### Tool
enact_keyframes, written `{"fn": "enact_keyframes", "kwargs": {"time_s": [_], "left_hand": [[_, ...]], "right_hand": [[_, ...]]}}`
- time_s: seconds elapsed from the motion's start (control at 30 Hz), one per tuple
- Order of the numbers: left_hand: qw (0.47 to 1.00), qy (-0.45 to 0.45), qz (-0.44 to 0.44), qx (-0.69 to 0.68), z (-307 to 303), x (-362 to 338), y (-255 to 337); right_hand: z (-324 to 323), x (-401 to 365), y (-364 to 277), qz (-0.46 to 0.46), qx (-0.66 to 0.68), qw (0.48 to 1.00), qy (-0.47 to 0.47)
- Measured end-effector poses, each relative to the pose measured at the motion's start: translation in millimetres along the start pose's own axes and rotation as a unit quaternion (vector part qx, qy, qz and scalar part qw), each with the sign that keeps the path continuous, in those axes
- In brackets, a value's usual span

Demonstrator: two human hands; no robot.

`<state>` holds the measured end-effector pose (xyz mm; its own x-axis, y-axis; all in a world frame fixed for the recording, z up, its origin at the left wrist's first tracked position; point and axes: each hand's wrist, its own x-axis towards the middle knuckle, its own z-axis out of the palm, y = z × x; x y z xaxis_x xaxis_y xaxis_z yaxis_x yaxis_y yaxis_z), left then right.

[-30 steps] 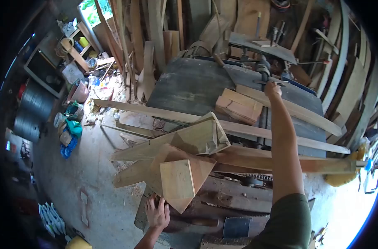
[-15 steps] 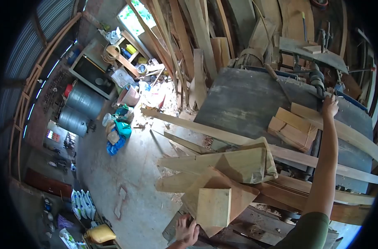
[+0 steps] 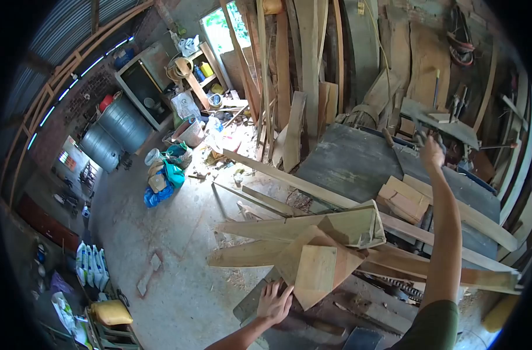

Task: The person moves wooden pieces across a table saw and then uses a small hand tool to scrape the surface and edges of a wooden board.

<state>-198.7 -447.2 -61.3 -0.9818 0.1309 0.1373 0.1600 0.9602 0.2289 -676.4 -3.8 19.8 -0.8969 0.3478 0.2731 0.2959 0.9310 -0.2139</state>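
My left hand lies with its fingers spread at the near-left corner of a pointed wooden board. A smaller pale wood block rests on top of that board. Beneath them, long wooden pieces form a stack. Out over the far side of the dark machine table, my right hand is closed around a dark grey metal tool; its exact kind is blurred. Close by lies a long-handled tool on the tabletop.
Brown wood blocks sit on the machine table beside a curved plank. Tall boards lean against the back wall. Bags and a basket stand on the floor at left, with blue drums behind. A yellow container is at lower left.
My right hand has moved left and lifted off the far table edge with the grey tool. My left hand has shifted up and right onto the board's corner. The view has tilted.
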Motion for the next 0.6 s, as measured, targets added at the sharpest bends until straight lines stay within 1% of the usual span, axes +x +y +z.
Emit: {"fn": "enact_keyframes", "kwargs": {"time_s": [0.03,0.07,0.1,0.13,0.17,0.2,0.23,0.27,0.3,0.33,0.37,0.4,0.43,0.47,0.5,0.53,0.57,0.6], "left_hand": [[1.000,0.003,0.001,-0.007,-3,2,1],[1.000,0.016,0.007,-0.009,-6,1,2],[0.999,0.030,0.014,-0.012,-7,1,3],[0.999,0.036,0.016,-0.012,-7,1,4],[0.999,0.044,0.017,-0.023,-6,0,2],[0.999,0.040,0.013,-0.014,-6,-2,3],[0.999,0.049,0.017,-0.014,0,-2,0],[0.998,0.058,0.008,-0.018,-8,-3,6],[0.996,0.087,0.018,0.005,-1,-2,3],[0.996,0.088,0.014,-0.008,6,-3,0],[0.994,0.108,0.018,0.002,15,-4,-4],[0.989,0.142,0.029,-0.009,14,-4,-4],[0.983,0.152,0.043,-0.091,10,-4,-7],[0.968,0.179,0.072,-0.159,6,-6,-8],[0.951,0.223,0.079,-0.199,6,-12,-8],[0.941,0.220,0.070,-0.246,3,-22,-12],[0.927,0.230,0.069,-0.289,7,-29,-14],[0.923,0.185,0.066,-0.331,5,-39,-13]], "right_hand": [[-19,-12,-22,-0.037,0.062,0.997,-0.001],[-50,-31,-49,-0.055,0.076,0.995,-0.041],[-42,-25,-60,-0.098,0.108,0.988,-0.049],[-67,-50,-80,-0.150,0.142,0.977,-0.044],[-73,-66,-88,-0.247,0.200,0.948,0.006],[-75,-86,-94,-0.337,0.254,0.905,0.047],[-125,-128,-108,-0.293,0.300,0.903,-0.099],[-180,-177,-123,-0.229,0.338,0.879,-0.247],[-189,-211,-120,-0.217,0.467,0.803,-0.301],[-215,-259,-116,-0.194,0.527,0.761,-0.324],[-245,-307,-111,-0.163,0.589,0.717,-0.337],[-267,-348,-100,-0.187,0.569,0.737,-0.314],[-277,-383,-83,-0.216,0.545,0.757,-0.288],[-273,-416,-54,-0.179,0.534,0.773,-0.292],[-270,-451,-24,-0.220,0.377,0.861,-0.259],[-275,-478,-4,-0.271,0.207,0.915,-0.218],[-291,-529,0,-0.141,0.344,0.905,-0.209],[-275,-566,21,-0.126,0.351,0.915,-0.154]]}}
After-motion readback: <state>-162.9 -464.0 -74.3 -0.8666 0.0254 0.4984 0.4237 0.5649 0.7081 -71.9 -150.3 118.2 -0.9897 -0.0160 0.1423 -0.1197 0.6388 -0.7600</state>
